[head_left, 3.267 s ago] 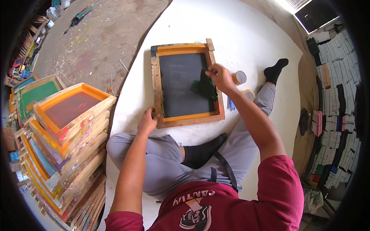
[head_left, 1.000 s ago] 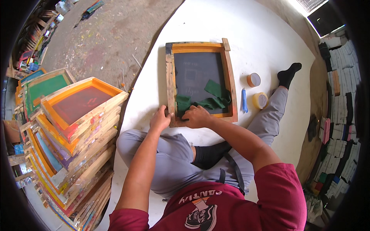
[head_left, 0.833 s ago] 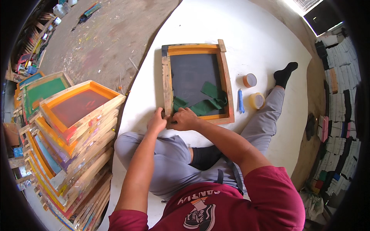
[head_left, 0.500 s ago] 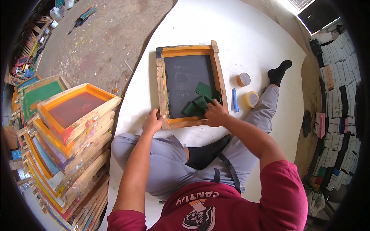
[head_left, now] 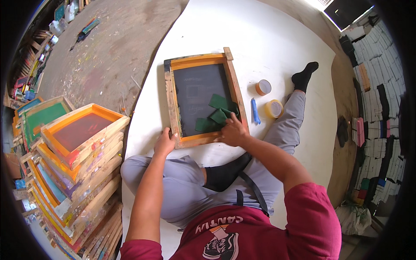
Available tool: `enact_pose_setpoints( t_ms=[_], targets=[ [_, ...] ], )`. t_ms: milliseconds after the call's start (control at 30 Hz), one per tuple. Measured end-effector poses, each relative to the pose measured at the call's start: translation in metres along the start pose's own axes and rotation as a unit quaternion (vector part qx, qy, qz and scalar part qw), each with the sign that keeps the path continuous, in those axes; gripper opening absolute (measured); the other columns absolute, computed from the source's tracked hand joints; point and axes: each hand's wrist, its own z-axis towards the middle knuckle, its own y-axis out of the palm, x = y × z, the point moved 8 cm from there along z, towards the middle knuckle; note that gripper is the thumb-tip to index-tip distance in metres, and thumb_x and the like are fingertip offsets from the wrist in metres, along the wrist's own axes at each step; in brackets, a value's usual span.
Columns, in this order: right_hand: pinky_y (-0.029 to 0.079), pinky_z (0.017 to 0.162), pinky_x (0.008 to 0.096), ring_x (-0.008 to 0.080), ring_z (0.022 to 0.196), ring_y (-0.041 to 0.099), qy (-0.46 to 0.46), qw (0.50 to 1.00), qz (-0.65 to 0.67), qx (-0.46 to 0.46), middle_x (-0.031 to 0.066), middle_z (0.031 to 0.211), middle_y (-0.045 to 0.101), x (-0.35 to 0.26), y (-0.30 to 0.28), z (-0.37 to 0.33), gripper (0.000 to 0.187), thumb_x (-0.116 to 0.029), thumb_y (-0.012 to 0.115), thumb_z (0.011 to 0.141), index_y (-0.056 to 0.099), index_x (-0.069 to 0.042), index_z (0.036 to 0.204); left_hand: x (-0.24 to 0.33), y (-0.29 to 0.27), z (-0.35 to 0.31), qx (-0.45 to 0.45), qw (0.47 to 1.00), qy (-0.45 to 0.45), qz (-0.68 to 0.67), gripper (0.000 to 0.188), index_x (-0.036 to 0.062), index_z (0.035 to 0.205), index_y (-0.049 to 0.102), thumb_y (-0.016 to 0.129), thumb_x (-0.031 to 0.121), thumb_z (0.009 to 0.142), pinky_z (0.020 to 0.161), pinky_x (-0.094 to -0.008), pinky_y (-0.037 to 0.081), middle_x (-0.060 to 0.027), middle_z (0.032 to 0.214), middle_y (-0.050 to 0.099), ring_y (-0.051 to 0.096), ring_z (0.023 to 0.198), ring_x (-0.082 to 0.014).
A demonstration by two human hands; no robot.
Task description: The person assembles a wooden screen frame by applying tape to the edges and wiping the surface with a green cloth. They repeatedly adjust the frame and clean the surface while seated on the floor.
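A wooden-framed printing screen (head_left: 168, 102) with a dark mesh lies before me, bearing faint pale marks. My left hand (head_left: 165, 143) is closed on its near left corner, fingers along the outside edge. At the near right corner, my right hand (head_left: 234, 131) reaches over the rail, its thumb by the near edge. Its fingers are bent onto a crumpled dark green cloth (head_left: 219, 103), which spreads across the lower right of the mesh. The palm side of this hand is hidden.
A tape roll with an orange rim (head_left: 263, 87), a blue cutter-like tool (head_left: 255, 111) and a yellowish tape roll (head_left: 274, 108) sit right of the screen on a white sheet (head_left: 149, 119). Stacked wooden screens (head_left: 89, 147) stand left. White stacks (head_left: 375, 91) line the far right.
My view has turned slightly, so everything sits a little farther left in it. Both hands, the screen and the green cloth keep nearly the same places relative to each other.
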Motion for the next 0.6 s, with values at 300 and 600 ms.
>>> enact_pose_setpoints(
  t_ms=[300, 600],
  targets=[
    [0.009, 0.127, 0.0646, 0.0341, 0.148, 0.042, -0.003, 0.991, 0.114, -0.074, 0.0109, 0.133, 0.071, -0.044, -0.034, 0.022, 0.085, -0.076, 0.018, 0.103, 0.076, -0.020, 0.129, 0.010, -0.006, -0.003, -0.005, 1.000, -0.008, 0.007, 0.054, 0.0138, 0.143, 0.049, 0.064, 0.043, 0.101, 0.103, -0.0544, 0.048, -0.0203, 0.141, 0.062, 0.060, 0.128, -0.0428],
    [0.013, 0.123, 0.0676, 0.0318, 0.140, 0.048, 0.013, 0.998, 0.029, -0.047, 0.0089, 0.122, 0.074, -0.011, -0.016, 0.009, 0.079, -0.072, 0.026, 0.104, 0.079, -0.016, 0.121, 0.001, -0.004, 0.001, -0.002, 1.000, 0.015, -0.007, 0.054, 0.0116, 0.140, 0.051, 0.068, 0.042, 0.098, 0.099, -0.0549, 0.050, -0.0236, 0.135, 0.064, 0.062, 0.124, -0.0443]
  ],
)
